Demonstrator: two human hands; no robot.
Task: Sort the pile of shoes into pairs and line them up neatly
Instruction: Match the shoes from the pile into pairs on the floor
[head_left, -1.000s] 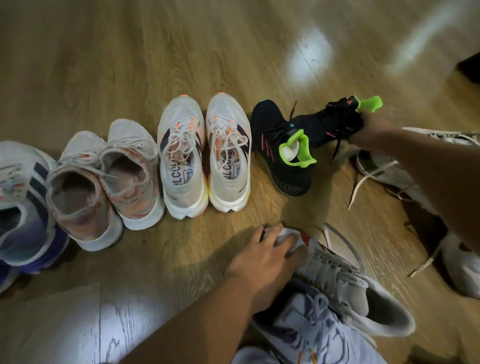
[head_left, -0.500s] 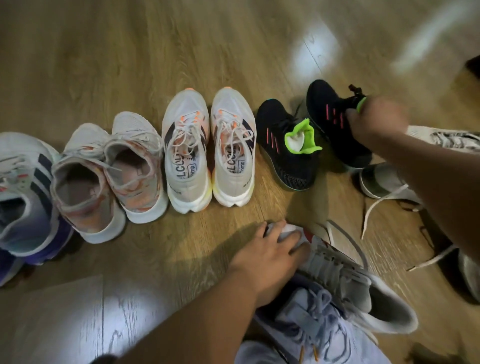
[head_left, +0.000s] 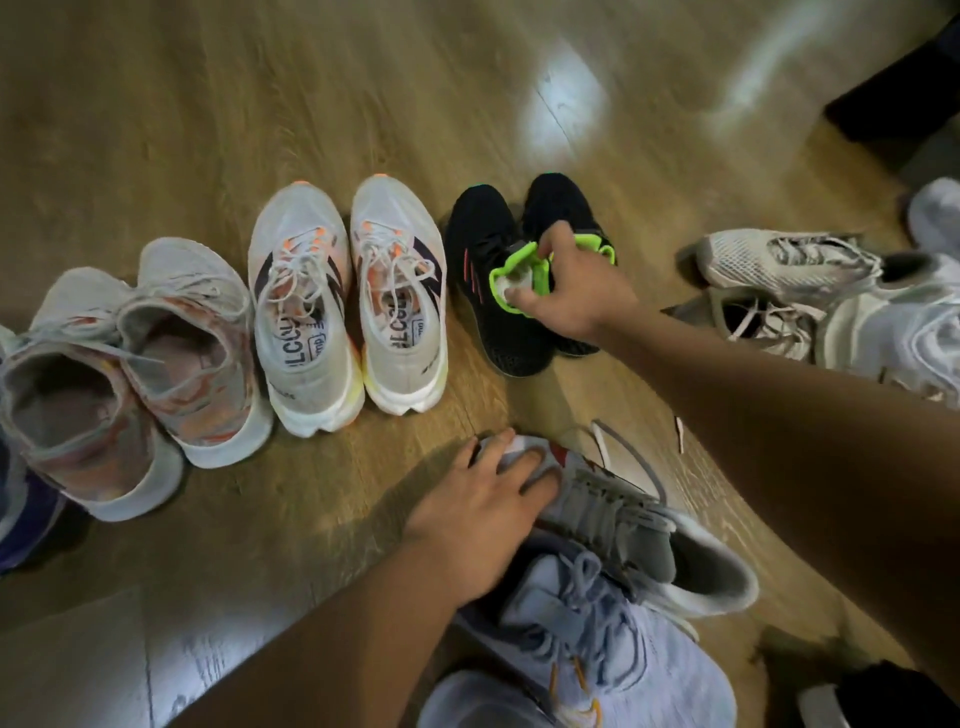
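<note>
Wooden floor (head_left: 156, 130), lit patches top centre and lower left.

Unsorted shoes, lower right: a pale blue shoe (head_left: 597, 649) lies nearest the camera at the bottom edge. A grey shoe (head_left: 649, 540) lies partly across it, toe pointing up-left. More white mesh shoes (head_left: 779, 260) are jumbled along the right edge, laces loose.

Sorted row, left to right, toes pointing away from the camera:
- blue and purple shoe (head_left: 21, 519), cut off by the left edge;
- pink-grey pair (head_left: 130, 374), the two touching, angled slightly to the right;
- white and orange pair (head_left: 306, 291), side by side, heels level;
- black pair (head_left: 488, 312), side by side and touching, just right of the white and orange pair.

Right hand (head_left: 576, 291): reaches in from the right over the black pair. The thumb sits inside the opening of the left black shoe, the fingers curl over the bright green collars (head_left: 519, 265), and both shoes are gripped together. Soles on the floor.

Left hand (head_left: 478, 519): fingers spread and nearly straight, resting flat on the toe of the grey shoe. Nothing gripped.
</note>
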